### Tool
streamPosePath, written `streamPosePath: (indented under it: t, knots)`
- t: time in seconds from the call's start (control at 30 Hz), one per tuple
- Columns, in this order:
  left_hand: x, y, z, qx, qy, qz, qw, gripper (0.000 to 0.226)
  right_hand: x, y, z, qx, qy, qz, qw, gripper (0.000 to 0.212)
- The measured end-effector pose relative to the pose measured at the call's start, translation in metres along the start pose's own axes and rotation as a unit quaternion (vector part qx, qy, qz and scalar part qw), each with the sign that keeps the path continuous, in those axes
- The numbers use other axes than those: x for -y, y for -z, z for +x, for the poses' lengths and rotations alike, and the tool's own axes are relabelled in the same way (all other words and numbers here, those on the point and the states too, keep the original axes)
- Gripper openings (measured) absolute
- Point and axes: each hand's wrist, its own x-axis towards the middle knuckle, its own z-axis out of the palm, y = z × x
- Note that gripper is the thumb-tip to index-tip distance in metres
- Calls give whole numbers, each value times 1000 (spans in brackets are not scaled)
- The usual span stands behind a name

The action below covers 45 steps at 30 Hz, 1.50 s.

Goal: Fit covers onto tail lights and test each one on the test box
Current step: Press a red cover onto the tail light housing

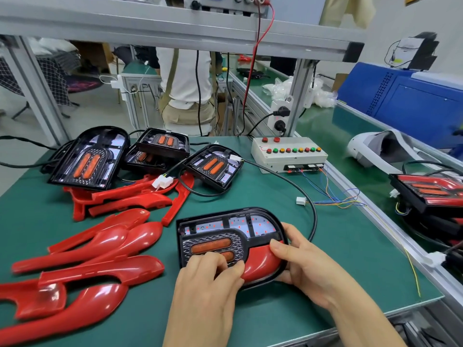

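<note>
A black tail light [225, 229] lies flat on the green mat in front of me, its orange lenses and white LED board showing. A red cover [260, 264] sits in its lower right corner. My left hand [210, 279] presses curled fingers on the cover's left edge and the lower orange lens. My right hand [300, 261] grips the light's right rim, thumb on the red cover. A black cable [313, 214] runs from the light toward the white test box [288, 156] with coloured buttons at the back.
Several loose red covers [95, 249] lie at left. Several bare tail lights [87, 159] stand behind them. Finished lights [431, 194] pile up at right beyond an aluminium rail. A white headset [370, 149] and blue machine [406, 96] are far right. A person [185, 91] stands behind.
</note>
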Motion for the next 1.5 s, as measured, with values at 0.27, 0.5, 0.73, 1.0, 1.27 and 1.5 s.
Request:
streamPosePath:
  t: [0.27,0.5,0.73,1.0,1.27,1.5]
  knots:
    - [1,-5,-3,-40,-11,25,999,19,-3,-4,2,-12,-6,29,999,62]
    - [8,-7,-6,-49,-47,32,997,26,-1,-3,0,1,-15,37,999,73]
    - [7,-1,-8,-52,1,10,999,33,0,-3,0,-2,-14,45,999,67]
    - [22,21,-14,71,413,-310,854,85,0,-2,1,4,-16,71,997,65]
    - [31,15,-8,118,406,-447,788,59,-4,-11,4,-7,14,131,991,52]
    - [39,9,-14,87,390,-469,787,51,-8,-17,5,-38,65,115,991,52]
